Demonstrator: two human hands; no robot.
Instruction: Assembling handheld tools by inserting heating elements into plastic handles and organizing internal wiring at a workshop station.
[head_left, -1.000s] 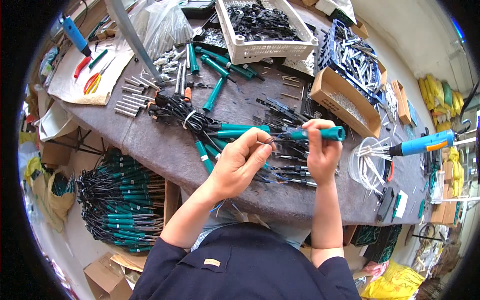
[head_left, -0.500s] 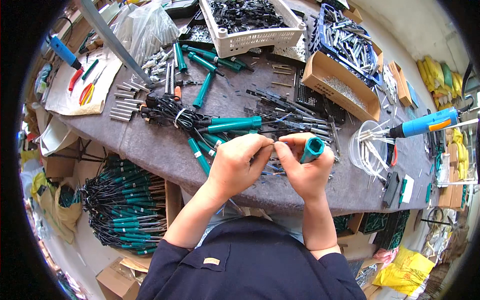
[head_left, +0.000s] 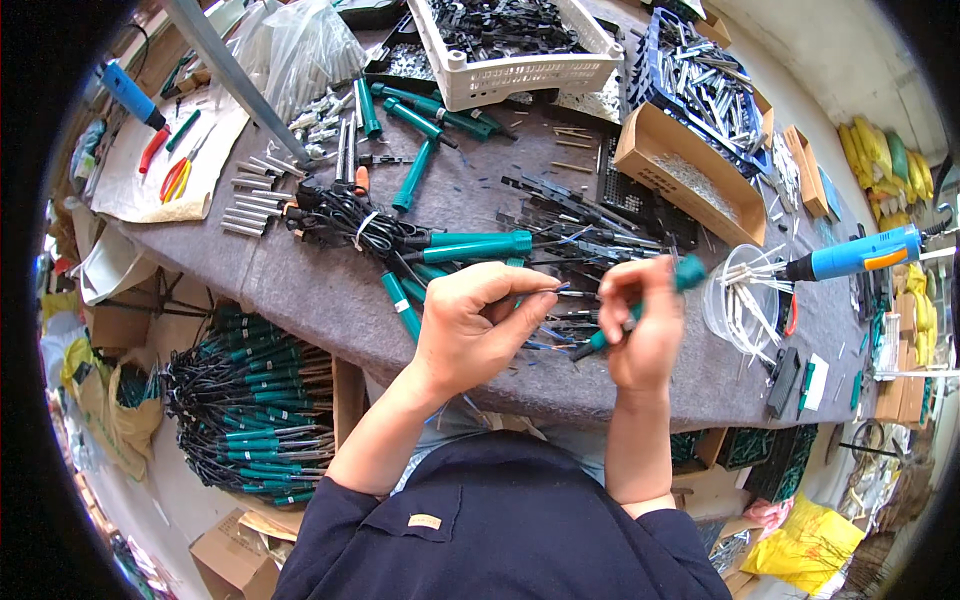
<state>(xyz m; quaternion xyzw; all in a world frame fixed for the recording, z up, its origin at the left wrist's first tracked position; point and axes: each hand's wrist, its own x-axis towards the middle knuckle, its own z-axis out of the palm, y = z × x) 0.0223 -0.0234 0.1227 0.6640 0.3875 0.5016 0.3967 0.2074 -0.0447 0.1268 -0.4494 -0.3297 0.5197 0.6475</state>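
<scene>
My left hand (head_left: pixel 480 325) is closed in a pinch over the near edge of the table. A thin wire (head_left: pixel 563 287) with a bluish end pokes out past its thumb and forefinger. Just to the right, my right hand (head_left: pixel 643 325) is smeared by motion, with its fingers curled round a green tubular handle (head_left: pixel 690 272). That handle lies slanted through the hand, and its narrower dark end comes out at the lower left. Several more green handles (head_left: pixel 480 246) and a bundle of black cables (head_left: pixel 370 225) lie beyond my left hand. Thin dark metal parts (head_left: pixel 590 220) are spread behind both hands.
A white crate (head_left: pixel 530 80) of black parts stands at the back. Right of it are a blue basket (head_left: pixel 640 70) and a cardboard box (head_left: pixel 640 160). A clear tub (head_left: pixel 715 300) and a blue electric screwdriver (head_left: pixel 860 255) are at the right. Finished-looking green handles (head_left: pixel 270 400) hang low left.
My right hand has moved slightly right, away from my left fingertips, and the green handle has tipped from end-on to slanting. My left hand keeps its pinch, nearly in place.
</scene>
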